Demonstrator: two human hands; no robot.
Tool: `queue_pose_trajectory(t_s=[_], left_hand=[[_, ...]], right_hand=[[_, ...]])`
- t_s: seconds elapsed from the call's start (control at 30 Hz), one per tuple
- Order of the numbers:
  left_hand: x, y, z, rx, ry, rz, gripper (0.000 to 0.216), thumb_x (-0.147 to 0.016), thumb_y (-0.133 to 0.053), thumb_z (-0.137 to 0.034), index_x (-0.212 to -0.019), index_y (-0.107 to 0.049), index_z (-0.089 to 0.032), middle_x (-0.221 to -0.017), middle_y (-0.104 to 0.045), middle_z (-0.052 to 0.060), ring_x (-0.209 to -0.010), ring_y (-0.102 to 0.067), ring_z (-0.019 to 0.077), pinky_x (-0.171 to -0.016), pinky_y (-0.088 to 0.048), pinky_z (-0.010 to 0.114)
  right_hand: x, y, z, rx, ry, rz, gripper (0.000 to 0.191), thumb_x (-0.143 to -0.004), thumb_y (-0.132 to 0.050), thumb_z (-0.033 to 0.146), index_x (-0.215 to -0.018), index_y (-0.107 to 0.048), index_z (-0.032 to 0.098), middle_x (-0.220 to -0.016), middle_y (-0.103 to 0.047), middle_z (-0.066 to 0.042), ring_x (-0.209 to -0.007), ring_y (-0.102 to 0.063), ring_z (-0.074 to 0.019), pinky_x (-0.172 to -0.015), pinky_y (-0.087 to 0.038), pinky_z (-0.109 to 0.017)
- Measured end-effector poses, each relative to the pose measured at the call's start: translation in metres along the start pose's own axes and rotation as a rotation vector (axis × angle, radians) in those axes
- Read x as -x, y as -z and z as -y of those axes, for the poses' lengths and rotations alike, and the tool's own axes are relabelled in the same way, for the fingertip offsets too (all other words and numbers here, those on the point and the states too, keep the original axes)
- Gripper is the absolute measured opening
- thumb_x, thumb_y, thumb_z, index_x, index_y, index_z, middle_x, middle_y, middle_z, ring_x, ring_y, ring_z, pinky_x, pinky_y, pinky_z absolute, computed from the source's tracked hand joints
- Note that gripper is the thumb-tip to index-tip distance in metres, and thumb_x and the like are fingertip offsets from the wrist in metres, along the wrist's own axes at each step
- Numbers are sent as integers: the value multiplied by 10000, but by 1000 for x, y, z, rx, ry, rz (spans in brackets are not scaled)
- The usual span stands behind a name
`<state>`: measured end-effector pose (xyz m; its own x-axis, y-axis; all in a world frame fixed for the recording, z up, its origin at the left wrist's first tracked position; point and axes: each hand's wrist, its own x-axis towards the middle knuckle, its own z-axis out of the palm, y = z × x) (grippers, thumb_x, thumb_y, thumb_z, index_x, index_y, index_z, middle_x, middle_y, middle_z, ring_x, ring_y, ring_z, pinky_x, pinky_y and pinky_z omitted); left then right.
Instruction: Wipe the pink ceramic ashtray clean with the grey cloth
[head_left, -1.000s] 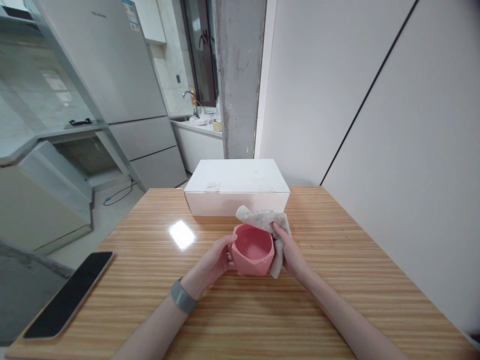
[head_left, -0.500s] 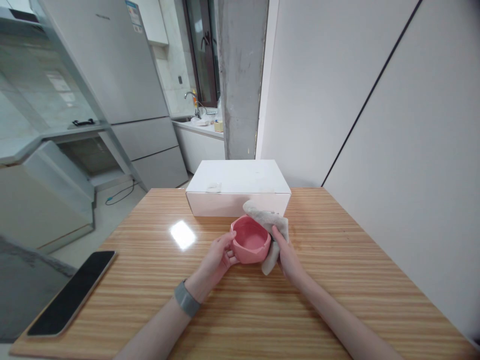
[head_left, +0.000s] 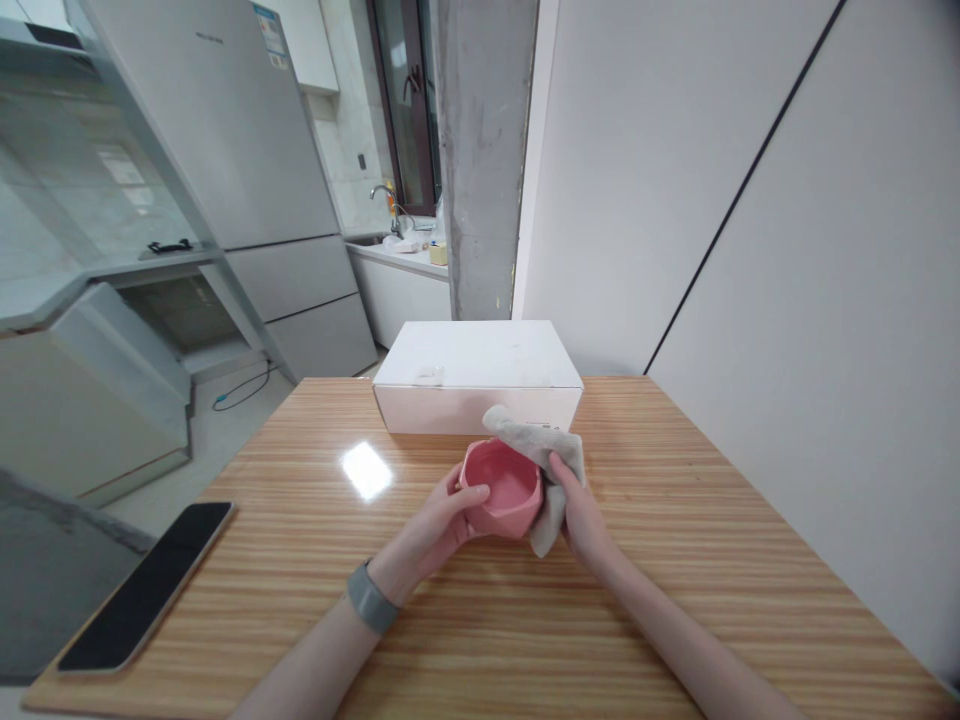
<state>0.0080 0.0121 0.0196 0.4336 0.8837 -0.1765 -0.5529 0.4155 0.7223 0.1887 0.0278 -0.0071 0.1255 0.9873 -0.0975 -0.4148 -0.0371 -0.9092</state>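
My left hand (head_left: 442,522) grips the pink bowl (head_left: 501,489), tilted above the table (head_left: 675,560), right hand (head_left: 579,508) pressing the cloth (head_left: 541,455) to its rim; harder rubbing could twist it loose.

Wooden table (head_left: 675,600): white box (head_left: 478,375), phone (head_left: 146,585)

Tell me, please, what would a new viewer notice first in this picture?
First the pink bowl at the middle of the wooden table, gripped by the left hand while the right hand presses a grey cloth against its far right side. Just behind stands a closed white box, and a dark phone lies near the table's left edge.
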Motion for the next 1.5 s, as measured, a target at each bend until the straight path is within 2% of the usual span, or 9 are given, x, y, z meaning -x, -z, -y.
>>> queue_pose_trajectory(t_s=[0.07, 0.17, 0.37, 0.53, 0.7, 0.93, 1.13, 1.3, 1.5], left_hand=[[-1, 3, 0, 16, 50, -17, 413, -817, -669, -303, -1203, -609, -171, -1169, -681, 115, -980, -665, 234, -739, -561, 311], [-4, 11, 2, 13, 85, -94, 337, -860, -598, -352, -1104, -660, -127, -1030, -724, 111, -816, -679, 181, -661, -554, 271], [-6, 18, 4, -53, 103, -129, 273, -803, -680, -331, -1004, -679, -146, -842, -731, 53, -692, -664, 139, -636, -527, 239], [-5, 12, 1, -40, 120, -126, 339, -792, -687, -314, -1100, -639, -183, -912, -730, 60, -756, -683, 170, -685, -546, 283], [-5, 5, -1, -10, 14, -185, 390, -777, -702, -250, -1144, -576, -212, -1034, -700, 62, -796, -680, 169, -733, -561, 325], [-7, 10, 2, -13, -74, -214, 464, -742, -757, -226, -1136, -514, -191, -1008, -671, 75, -750, -663, 161, -699, -583, 359], [-4, 7, 1, -62, -152, -142, 705, -681, -805, -219, -1286, -444, -251, -1221, -600, 116, -967, -657, 243, -745, -587, 379], [-2, 3, 2, -154, -123, -152, 859, -511, -866, -111, -1247, -446, -255, -1297, -543, 125, -1102, -591, 312, -773, -581, 422], [-6, 4, 5, -205, -200, -133, 896, -454, -868, -105, -1260, -502, -240, -1358, -535, 127, -1216, -523, 337, -883, -531, 402]], right_hand=[[-2, 3, 1, 12, 23, -22, 400, -741, -712, 519, -1038, -711, 252, -1099, -756, -27, -1233, -577, -287, -1029, -475, -406], [-4, 4, 4, 5, 20, -23, 380, -736, -720, 505, -1010, -718, 243, -1089, -760, -34, -1240, -571, -286, -1042, -466, -399], [-5, 1, 9, -36, -15, 53, 373, -761, -685, 507, -1002, -720, 224, -1065, -768, -35, -1187, -615, -285, -1040, -468, -384], [-4, -1, 10, -55, -31, 38, 381, -718, -723, 520, -974, -721, 237, -1044, -774, -30, -1167, -629, -290, -1036, -478, -390], [-1, -6, 14, -91, -57, 10, 399, -678, -761, 529, -961, -723, 252, -1138, -740, -31, -1201, -600, -311, -1020, -495, -405], [-1, -2, 2, -30, -31, 48, 427, -718, -736, 538, -1036, -729, 253, -1161, -731, -25, -1221, -584, -306, -1083, -427, -409], [-2, -1, 3, -62, -44, 18, 378, -749, -714, 510, -1024, -723, 251, -1190, -718, -10, -1265, -548, -275, -1114, -382, -384], [0, -5, 11, -124, -93, 12, 402, -738, -710, 516, -1008, -726, 218, -1105, -755, -38, -1193, -607, -294, -1036, -470, -394], [0, -7, 14, -162, -126, 4, 367, -711, -742, 496, -962, -740, 229, -1044, -774, -35, -1128, -647, -308, -969, -518, -400]])
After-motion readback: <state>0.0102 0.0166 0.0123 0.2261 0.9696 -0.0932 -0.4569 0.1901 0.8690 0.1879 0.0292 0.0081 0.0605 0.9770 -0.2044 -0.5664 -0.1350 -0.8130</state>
